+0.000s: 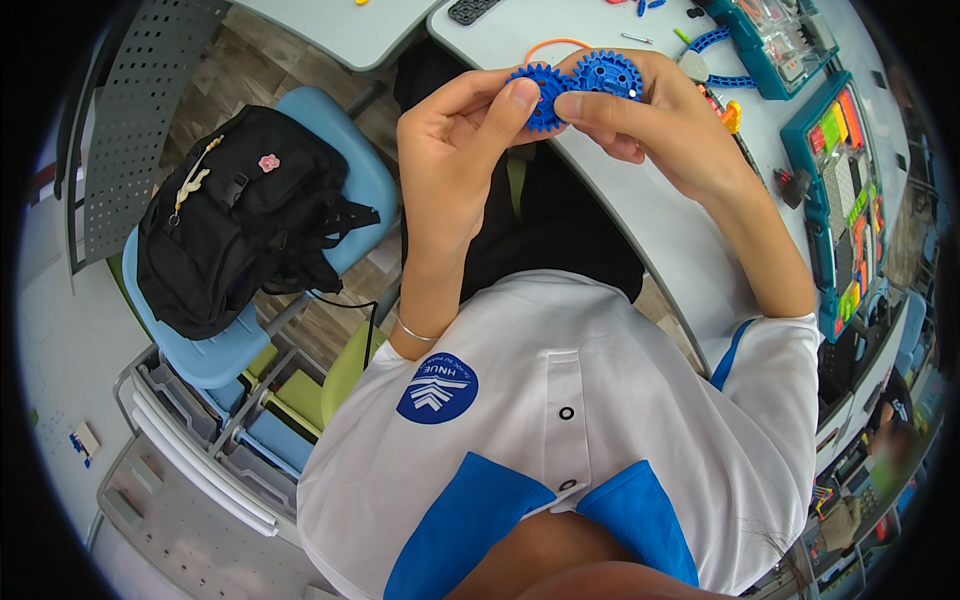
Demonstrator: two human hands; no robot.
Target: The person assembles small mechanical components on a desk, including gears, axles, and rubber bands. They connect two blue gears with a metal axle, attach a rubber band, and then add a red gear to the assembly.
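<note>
Two blue toothed plastic gears are held up side by side at the near edge of the table, their rims meeting or overlapping; I cannot tell which. My left hand [455,130] is closed on the left gear [541,100], its thumb pressed to the face. My right hand [665,110] is closed around the right gear [606,76], with the thumb tip reaching the spot where the two gears meet. Fingers behind the gears are partly hidden. Just beyond my hands curves a thin orange cord or band [553,43].
The white table [655,215] carries a teal case of colourful building parts [845,190] at right. A second teal case [785,50] sits farther back, near curved blue toothed pieces [712,42]. To my left, a black backpack [240,220] rests on a light blue chair [365,190].
</note>
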